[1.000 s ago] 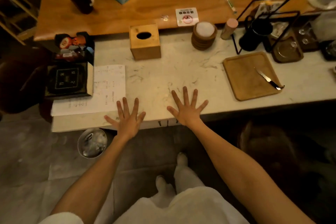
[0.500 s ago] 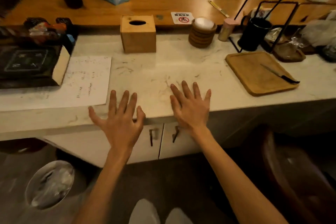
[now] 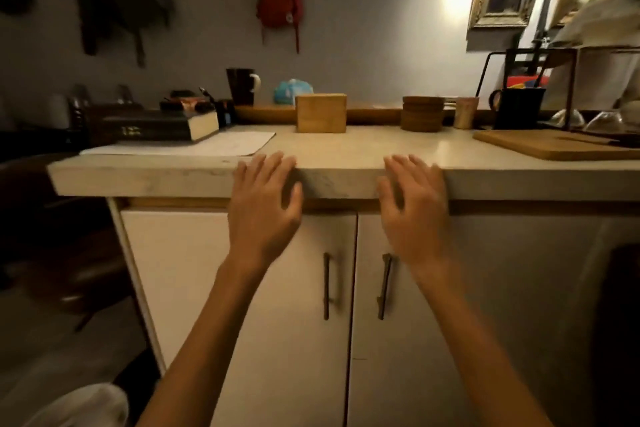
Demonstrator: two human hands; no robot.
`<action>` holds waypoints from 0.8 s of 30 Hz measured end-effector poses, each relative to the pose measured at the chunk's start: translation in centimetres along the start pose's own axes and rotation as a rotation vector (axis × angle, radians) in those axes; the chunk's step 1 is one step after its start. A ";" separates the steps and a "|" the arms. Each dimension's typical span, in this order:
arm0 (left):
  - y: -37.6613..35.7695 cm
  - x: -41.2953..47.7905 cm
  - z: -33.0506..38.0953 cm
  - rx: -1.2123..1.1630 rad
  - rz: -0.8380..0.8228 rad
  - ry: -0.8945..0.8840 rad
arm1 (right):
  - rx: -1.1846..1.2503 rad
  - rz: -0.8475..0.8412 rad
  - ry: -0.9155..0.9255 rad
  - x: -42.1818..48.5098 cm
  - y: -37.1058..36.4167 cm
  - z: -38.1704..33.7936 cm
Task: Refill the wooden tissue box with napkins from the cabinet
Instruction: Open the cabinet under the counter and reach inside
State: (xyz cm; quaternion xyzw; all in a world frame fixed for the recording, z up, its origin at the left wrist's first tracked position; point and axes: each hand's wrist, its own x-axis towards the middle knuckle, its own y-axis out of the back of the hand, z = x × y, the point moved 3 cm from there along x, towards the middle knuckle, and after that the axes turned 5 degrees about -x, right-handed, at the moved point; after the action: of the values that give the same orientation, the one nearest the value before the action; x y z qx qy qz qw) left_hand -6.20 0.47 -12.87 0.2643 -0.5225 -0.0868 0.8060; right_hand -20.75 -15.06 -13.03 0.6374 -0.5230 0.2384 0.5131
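Observation:
The wooden tissue box [image 3: 321, 113] stands on the marble counter [image 3: 346, 152], toward its back, seen from low and in front. Under the counter is a white cabinet with two shut doors [image 3: 277, 288], each with a dark vertical handle [image 3: 326, 286] near the middle seam. My left hand [image 3: 263, 208] and my right hand [image 3: 414, 208] are open and empty, fingers spread, fingertips at the counter's front edge above the doors. No napkins are in sight.
A paper sheet [image 3: 207, 146] and a thick book [image 3: 162, 126] lie at the counter's left. A stack of wooden coasters [image 3: 422, 113], a black mug [image 3: 517, 107] and a wooden board [image 3: 561, 144] sit to the right. Another person [image 3: 602, 45] stands at the far right.
My view has dropped from above the counter to the level of its edge, bringing the cabinet doors into sight. Both hands slid back from the countertop to its front edge.

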 end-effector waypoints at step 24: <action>3.8 -9.5 0.2 -0.772 0.025 1.193 | 0.864 -0.442 -0.279 -18.0 4.5 -4.0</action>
State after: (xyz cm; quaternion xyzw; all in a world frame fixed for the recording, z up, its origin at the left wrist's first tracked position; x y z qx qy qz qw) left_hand -11.02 7.55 -18.42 -0.0438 0.0731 -0.0969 0.9916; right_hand -30.03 -3.49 -24.84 0.9129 -0.2929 0.2311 0.1659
